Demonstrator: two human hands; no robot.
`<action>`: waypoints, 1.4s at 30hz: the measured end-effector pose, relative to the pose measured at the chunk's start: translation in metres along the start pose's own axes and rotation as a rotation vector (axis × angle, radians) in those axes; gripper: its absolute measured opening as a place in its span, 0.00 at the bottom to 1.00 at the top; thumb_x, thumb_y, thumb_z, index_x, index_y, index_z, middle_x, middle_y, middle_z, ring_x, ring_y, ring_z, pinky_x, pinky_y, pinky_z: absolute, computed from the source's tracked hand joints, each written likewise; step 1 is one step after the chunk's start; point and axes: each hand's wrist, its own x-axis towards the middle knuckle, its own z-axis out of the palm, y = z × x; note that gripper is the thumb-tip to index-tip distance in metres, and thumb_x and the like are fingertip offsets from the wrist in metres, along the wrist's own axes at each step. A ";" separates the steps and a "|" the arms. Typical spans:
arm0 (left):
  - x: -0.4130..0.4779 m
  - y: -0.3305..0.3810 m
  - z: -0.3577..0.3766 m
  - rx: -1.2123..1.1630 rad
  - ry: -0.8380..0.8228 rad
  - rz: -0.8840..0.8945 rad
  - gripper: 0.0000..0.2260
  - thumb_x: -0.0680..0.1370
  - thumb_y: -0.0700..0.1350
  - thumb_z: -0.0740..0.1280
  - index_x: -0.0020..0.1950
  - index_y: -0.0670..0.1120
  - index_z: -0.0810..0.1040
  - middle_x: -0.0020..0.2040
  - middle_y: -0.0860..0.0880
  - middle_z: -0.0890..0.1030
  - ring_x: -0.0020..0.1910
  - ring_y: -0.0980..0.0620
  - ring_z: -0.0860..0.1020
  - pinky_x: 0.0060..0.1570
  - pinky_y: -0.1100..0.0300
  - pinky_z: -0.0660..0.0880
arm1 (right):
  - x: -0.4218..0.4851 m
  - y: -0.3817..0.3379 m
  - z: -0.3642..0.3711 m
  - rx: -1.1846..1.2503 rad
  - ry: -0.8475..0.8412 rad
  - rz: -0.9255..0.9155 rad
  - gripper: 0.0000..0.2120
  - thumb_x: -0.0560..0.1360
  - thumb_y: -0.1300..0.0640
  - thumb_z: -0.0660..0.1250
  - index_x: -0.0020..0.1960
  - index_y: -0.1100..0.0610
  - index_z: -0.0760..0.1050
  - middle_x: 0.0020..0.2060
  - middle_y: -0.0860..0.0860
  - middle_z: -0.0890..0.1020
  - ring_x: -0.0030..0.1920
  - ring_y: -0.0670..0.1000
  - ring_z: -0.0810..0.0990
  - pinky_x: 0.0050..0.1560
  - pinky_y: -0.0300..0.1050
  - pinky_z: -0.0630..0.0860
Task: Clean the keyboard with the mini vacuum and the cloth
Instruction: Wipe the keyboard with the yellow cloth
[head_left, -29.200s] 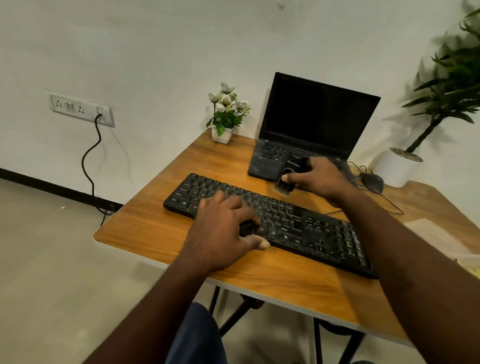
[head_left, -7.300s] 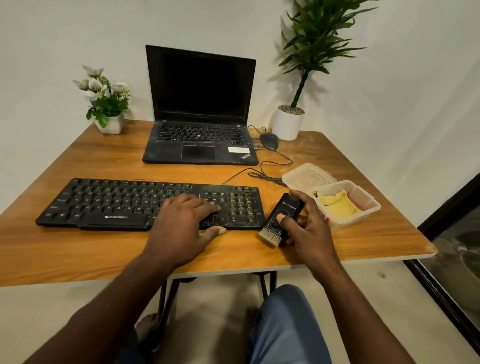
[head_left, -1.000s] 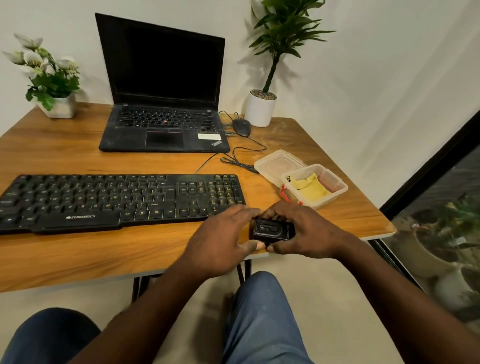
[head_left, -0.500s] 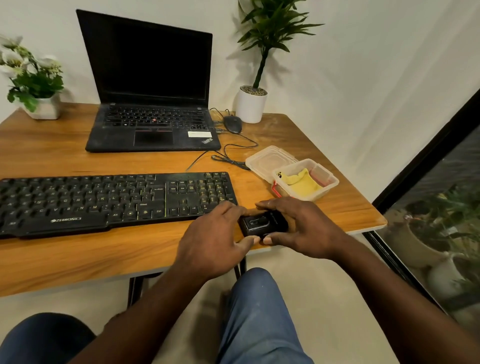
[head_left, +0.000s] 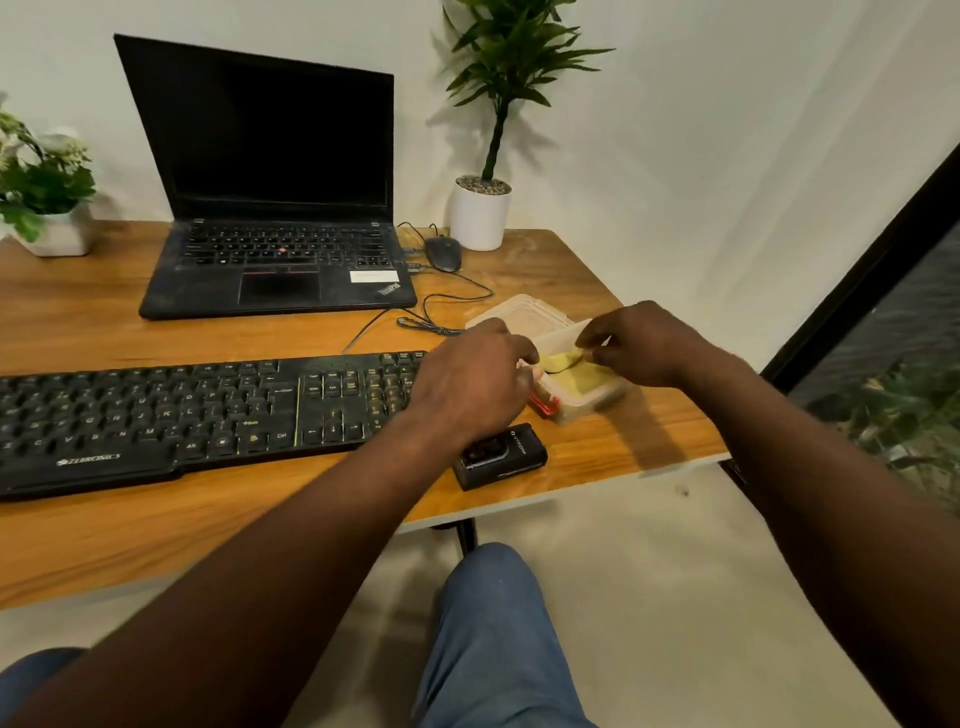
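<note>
The black keyboard (head_left: 171, 410) lies across the wooden table (head_left: 104, 540). The black mini vacuum (head_left: 506, 457) rests on the table near the front edge, just right of the keyboard, with no hand on it. A clear plastic box (head_left: 582, 402) to its right holds the yellow cloth (head_left: 576, 376). My right hand (head_left: 644, 345) is over the box and pinches a fold of the cloth between thumb and fingers. My left hand (head_left: 475, 382) is against the box's left side with its fingers bent; whether it grips the box is hidden.
An open black laptop (head_left: 270, 218) stands behind the keyboard. A mouse (head_left: 443, 253) with its cable, a white potted plant (head_left: 480, 208) and a small flower pot (head_left: 52, 228) sit along the back. The box's lid (head_left: 519, 314) lies behind the box.
Both hands have let go of the mini vacuum, which now lies on the table. They moved up to the plastic box, and my right hand has pinched the yellow cloth.
</note>
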 end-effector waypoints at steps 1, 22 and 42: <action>0.010 0.004 0.005 0.029 -0.021 0.005 0.14 0.82 0.56 0.65 0.66 0.59 0.80 0.64 0.53 0.76 0.60 0.49 0.77 0.49 0.54 0.74 | 0.006 0.001 0.002 -0.062 -0.028 -0.009 0.14 0.80 0.51 0.69 0.65 0.47 0.82 0.61 0.48 0.85 0.58 0.51 0.81 0.57 0.47 0.77; 0.034 -0.004 0.001 -0.180 -0.027 -0.116 0.25 0.76 0.58 0.74 0.71 0.56 0.76 0.70 0.52 0.76 0.69 0.46 0.72 0.66 0.47 0.73 | 0.004 -0.027 -0.045 0.264 0.189 -0.100 0.04 0.65 0.48 0.73 0.34 0.45 0.78 0.48 0.44 0.83 0.50 0.50 0.80 0.51 0.51 0.78; -0.113 -0.154 -0.134 -0.659 0.390 -0.529 0.10 0.83 0.54 0.66 0.47 0.52 0.82 0.43 0.49 0.84 0.44 0.45 0.82 0.44 0.43 0.80 | 0.018 -0.276 -0.023 1.007 -0.370 -0.335 0.13 0.77 0.51 0.74 0.59 0.56 0.84 0.52 0.51 0.88 0.52 0.53 0.87 0.51 0.49 0.82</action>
